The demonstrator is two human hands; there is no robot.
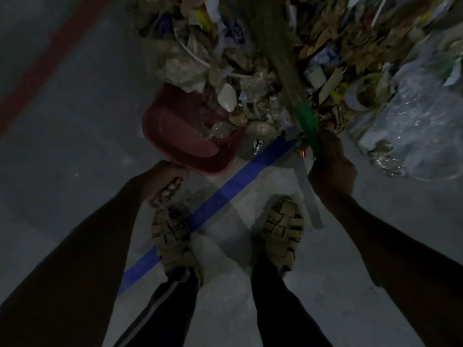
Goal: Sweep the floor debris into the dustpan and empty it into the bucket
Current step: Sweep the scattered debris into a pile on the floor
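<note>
A: Head view, dim light. Where was the dustpan (190, 136)?

B: Red dustpan sat low over the grey floor (62, 146), its open mouth against the near edge of the debris pile (250, 58). Clear plastic scraps and a crumpled wrapper lay inside its mouth. Whether the pan touched the floor could not be told.

A: Left hand (162, 181)?

B: Fingers curled round the dustpan's handle at the pan's near end; fingernails visible, grip closed on the handle.

A: Right hand (330, 164)?

B: Wrapped round the broom (307, 121) where the green collar met the shaft. Brown bristles ran up and away into the pile; motion blur on them. A pale length of handle showed below the hand.

A: Pile contents?

B: Dry brown leaves, paper, white scraps, clear plastic sheeting; a roll of tape (363, 93) toward the right side. Pile filled the far part of the floor, from centre to the right edge.

A: Bucket?

B: Not seen in this view.

A: Anything else on the floor?

B: A blue tape line (225, 191) ran diagonally between the two sandalled feet (283, 231), passing just beside the dustpan's near corner. A red line (50, 58) crossed the far left corner
</note>
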